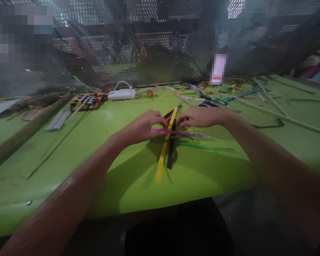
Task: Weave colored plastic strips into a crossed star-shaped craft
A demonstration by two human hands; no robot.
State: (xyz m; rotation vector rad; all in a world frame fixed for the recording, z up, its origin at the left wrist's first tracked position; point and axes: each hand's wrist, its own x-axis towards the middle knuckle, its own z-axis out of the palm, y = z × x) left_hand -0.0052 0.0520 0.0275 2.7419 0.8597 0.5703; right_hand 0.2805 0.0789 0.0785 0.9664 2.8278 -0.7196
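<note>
Several flat strips cross each other in front of me on the green tabletop (197, 167). A yellow strip (162, 160) and a black strip (170, 156) run towards me. Across them lie a pink strip (184, 133), a silver-grey strip (202, 136) and a green strip (205, 146). My left hand (148, 124) is closed at the left end of the pink strip, thumb and fingers pinching it beside the crossing. My right hand (197, 116) hovers just right of the black strip with its fingers curled down; whether they grip a strip is hidden. A red and black piece shows behind.
A woven multicoloured piece (87, 101) and a white power strip or adapter (122, 94) lie at the back left. A long wooden pole (29, 131) runs along the left. Loose strips (226, 94) tangle at the back right, before a perforated metal panel (162, 64).
</note>
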